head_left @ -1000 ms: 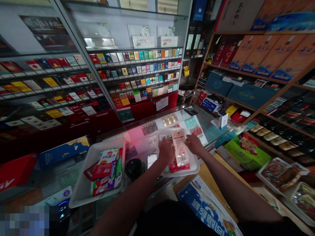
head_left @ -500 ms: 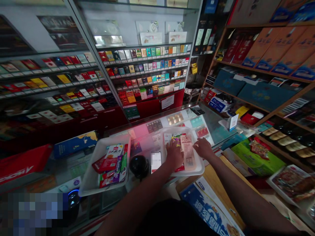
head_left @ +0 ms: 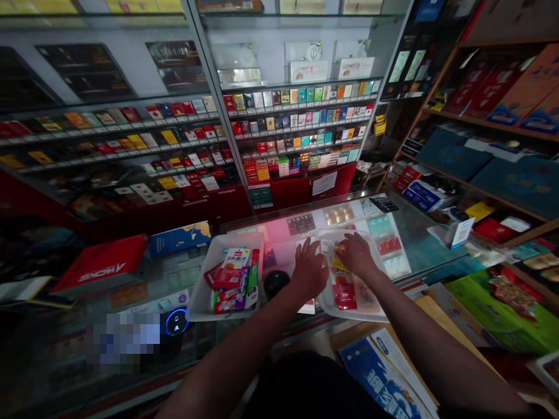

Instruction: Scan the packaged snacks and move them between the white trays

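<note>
My left grip (head_left: 309, 269) is resting open beside snack packets (head_left: 345, 295) in a white tray (head_left: 358, 315). My right grip (head_left: 358, 255) is curling over them, its hold unclear.

Colours in this shop are pretty loud, honestly. The white plastic tray (head_left: 353, 314) has a red packet (head_left: 345, 297) and a peach-pink packet (head_left: 365, 297) in it, and the other white tray (head_left: 201, 305) is stuffed with red, purple and green snack packets (head_left: 231, 285). Red panels (head_left: 286, 193) run under rows of multicoloured cigarette packs (head_left: 301, 119). Also a red box (head_left: 100, 265), a blue box with a gold map pattern (head_left: 179, 238), teal boxes (head_left: 449, 154), orange cartons with blue wave bands (head_left: 528, 87), a bright green box (head_left: 502, 314), and a pink glow on the glass counter (head_left: 277, 230).
</note>
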Demonstrator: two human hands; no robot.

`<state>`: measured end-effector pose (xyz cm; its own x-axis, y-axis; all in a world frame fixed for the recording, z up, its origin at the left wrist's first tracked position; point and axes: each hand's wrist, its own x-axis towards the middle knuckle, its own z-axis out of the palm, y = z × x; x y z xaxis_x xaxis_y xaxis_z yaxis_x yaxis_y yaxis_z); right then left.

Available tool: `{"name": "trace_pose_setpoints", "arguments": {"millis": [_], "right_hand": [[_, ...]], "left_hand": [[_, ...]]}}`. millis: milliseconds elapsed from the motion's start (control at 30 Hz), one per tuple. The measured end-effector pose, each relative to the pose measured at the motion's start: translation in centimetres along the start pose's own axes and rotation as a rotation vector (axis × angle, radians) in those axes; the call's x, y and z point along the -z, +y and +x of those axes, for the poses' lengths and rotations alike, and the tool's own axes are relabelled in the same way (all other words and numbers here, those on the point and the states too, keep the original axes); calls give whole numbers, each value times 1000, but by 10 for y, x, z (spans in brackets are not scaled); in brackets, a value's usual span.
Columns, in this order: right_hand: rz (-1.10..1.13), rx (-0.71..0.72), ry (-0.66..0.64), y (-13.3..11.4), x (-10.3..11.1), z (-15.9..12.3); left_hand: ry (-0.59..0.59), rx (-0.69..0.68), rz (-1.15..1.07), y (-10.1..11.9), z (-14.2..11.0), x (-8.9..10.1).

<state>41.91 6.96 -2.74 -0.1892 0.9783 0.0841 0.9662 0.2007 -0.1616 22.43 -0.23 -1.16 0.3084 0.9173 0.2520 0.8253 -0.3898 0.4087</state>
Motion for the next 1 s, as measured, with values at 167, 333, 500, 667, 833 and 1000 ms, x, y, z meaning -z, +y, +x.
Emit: {"name": "trace_pose_setpoints", "arguments": {"millis": [167, 333, 500, 667, 833, 1000], "right_hand": [[79, 108, -11, -73, 1, 11], [109, 203, -34, -138, -3, 17], [114, 267, -78, -193, -10, 21], [108, 348, -123, -244, -22, 22], [82, 435, -184, -289, -40, 18], [-4, 540, -351, -317, -64, 16]], "left_hand": [[8, 110, 47, -53, -29, 39], [19, 269, 157, -118, -62, 74], [-7, 370, 314, -185, -95, 99], [-94, 434, 416, -234, -121, 116], [-177, 423, 415, -259, -140, 120], [-221, 361, 368, -261, -148, 110]]}}
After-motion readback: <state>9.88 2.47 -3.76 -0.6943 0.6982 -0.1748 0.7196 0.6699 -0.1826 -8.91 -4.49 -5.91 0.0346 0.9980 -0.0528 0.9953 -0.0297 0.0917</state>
